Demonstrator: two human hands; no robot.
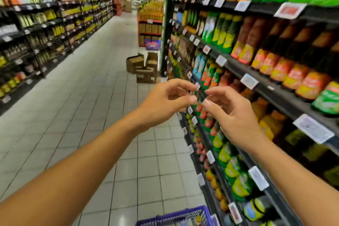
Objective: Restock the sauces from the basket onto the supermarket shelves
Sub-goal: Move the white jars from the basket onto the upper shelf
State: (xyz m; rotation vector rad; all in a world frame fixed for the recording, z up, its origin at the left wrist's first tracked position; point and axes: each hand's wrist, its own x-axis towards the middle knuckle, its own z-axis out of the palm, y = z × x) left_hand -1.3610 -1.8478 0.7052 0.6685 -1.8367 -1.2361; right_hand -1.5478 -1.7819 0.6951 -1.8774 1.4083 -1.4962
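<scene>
In a supermarket aisle, we hold both bare hands up at chest height before the sauce shelves (275, 86) on our right. Our left hand (161, 104) and right hand (233, 113) nearly meet, fingers curled and fingertips pinched toward each other; we cannot tell whether anything small sits between them, and neither grips a bottle. The blue basket (176, 215) lies well below the hands at the bottom edge, on the tiled floor (77, 115) just beside the shelving; its contents are mostly cut off. Sauce bottles (297, 77) fill the shelves near the right hand. Cardboard boxes (143, 68) stand farther down the aisle.
</scene>
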